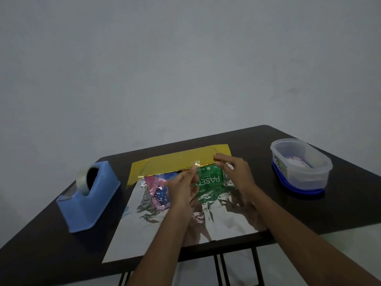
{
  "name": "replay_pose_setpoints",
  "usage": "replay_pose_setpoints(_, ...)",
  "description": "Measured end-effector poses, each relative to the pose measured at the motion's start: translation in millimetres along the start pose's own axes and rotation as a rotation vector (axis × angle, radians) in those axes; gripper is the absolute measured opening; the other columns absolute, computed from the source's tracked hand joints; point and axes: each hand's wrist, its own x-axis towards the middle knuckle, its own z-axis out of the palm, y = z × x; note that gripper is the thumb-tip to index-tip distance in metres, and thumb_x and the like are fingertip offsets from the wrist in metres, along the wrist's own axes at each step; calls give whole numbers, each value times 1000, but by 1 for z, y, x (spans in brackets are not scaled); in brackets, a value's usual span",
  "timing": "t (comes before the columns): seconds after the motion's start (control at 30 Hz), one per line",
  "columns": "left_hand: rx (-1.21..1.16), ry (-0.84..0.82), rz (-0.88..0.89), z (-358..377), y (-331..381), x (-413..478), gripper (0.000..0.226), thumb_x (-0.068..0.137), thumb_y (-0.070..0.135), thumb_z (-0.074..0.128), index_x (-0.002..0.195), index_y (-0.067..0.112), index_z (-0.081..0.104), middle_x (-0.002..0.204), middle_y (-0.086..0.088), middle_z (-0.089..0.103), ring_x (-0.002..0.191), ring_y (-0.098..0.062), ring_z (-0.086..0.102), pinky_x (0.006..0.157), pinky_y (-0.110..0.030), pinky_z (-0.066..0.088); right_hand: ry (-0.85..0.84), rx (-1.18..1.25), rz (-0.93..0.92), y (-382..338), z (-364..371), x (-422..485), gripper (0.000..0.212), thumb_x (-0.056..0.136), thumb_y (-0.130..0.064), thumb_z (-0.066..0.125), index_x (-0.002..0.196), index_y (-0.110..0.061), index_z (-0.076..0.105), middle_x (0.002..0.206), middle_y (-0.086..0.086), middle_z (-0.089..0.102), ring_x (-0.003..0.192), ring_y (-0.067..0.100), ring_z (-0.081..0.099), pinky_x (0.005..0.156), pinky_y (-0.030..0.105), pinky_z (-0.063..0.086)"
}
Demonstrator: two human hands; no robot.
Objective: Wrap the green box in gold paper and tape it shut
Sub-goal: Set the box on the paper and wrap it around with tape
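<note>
The green box (pixel 210 177) lies on the sheet of gold paper, whose silver underside (pixel 156 230) faces up toward me. The far flap of the paper (pixel 175 163) is folded over the box's far edge, gold side up. My right hand (pixel 233 172) presses that flap down on the box's right end. My left hand (pixel 182 187) pinches a short piece of clear tape (pixel 195 164) and holds it at the flap's edge, above the box.
A blue tape dispenser (pixel 88 195) with a clear roll stands at the left of the dark table (pixel 309 213). A clear plastic tub on a blue lid (pixel 301 165) sits at the right. The silver sheet overhangs the table's near edge.
</note>
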Motion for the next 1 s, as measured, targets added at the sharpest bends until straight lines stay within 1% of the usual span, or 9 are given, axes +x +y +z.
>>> replay_pose_setpoints(0.07, -16, 36, -11, 6, -5, 2, 14, 83, 25, 69, 78, 13, 65, 77, -2, 63, 72, -12, 57, 68, -25, 49, -4, 5, -2, 1, 0, -1, 27, 88, -20, 64, 115, -19, 68, 123, -5, 63, 113, 4, 55, 98, 19, 41)
replay_pose_setpoints(0.13, -30, 74, -8, 10, -10, 4, 14, 83, 25, 69, 77, 13, 65, 78, -2, 64, 76, -14, 58, 70, -27, 49, 14, -20, -1, 3, 0, -1, 30, 88, -22, 64, 118, -20, 66, 121, -5, 65, 112, 7, 57, 94, 20, 43)
replay_pose_setpoints(0.23, -40, 100, 38, 16, -10, 3, 14, 84, 23, 68, 75, 14, 64, 76, -1, 64, 77, -14, 58, 69, -27, 49, 38, -28, 6, 6, 0, 0, 32, 89, -30, 62, 121, -24, 64, 119, -4, 66, 111, 12, 59, 95, 31, 48)
replay_pose_setpoints(0.33, -69, 134, 80, 15, -7, 4, 13, 85, 21, 67, 75, 14, 64, 74, 0, 64, 74, -12, 58, 68, -25, 50, 67, -35, 22, 5, 0, -2, 36, 93, -43, 51, 121, -25, 64, 118, -3, 67, 109, 12, 61, 94, 38, 50)
replay_pose_setpoints(0.47, -64, 152, 76, 6, -4, 11, 13, 84, 23, 69, 75, 14, 66, 71, 1, 64, 66, -9, 57, 63, -24, 51, 71, -131, 37, 6, 1, -3, 43, 98, -45, 38, 109, -16, 69, 96, 5, 72, 92, 21, 66, 82, 44, 52)
replay_pose_setpoints(0.6, -14, 88, 28, 9, -2, 9, 17, 84, 25, 69, 76, 11, 64, 73, -1, 63, 70, -12, 57, 65, -26, 51, 60, -158, 51, 9, 3, -3, 45, 98, -47, 35, 106, -19, 70, 90, 2, 72, 86, 20, 66, 79, 43, 52)
replay_pose_setpoints(0.7, 7, 48, 46, 18, -3, 5, 16, 84, 24, 69, 77, 11, 63, 75, -2, 62, 75, -13, 58, 66, -26, 51, 42, -175, 55, 9, 2, -3, 48, 98, -46, 34, 94, -16, 70, 82, 3, 71, 78, 19, 66, 75, 42, 53)
replay_pose_setpoints(0.9, -2, 93, 52, 26, -8, 10, 13, 84, 20, 70, 76, 11, 64, 74, -1, 63, 72, -11, 58, 64, -25, 50, 32, -162, 64, 9, 2, -5, 51, 98, -46, 35, 86, -10, 69, 76, 6, 70, 73, 21, 66, 69, 36, 49)
replay_pose_setpoints(1.0, 9, 99, 42, 27, -11, 12, 13, 84, 20, 69, 76, 11, 64, 74, -2, 64, 74, -13, 59, 67, -27, 51, 38, -166, 63, 6, 2, -5, 52, 99, -44, 35, 80, -7, 66, 65, 2, 63, 62, 18, 59, 60, 32, 42)
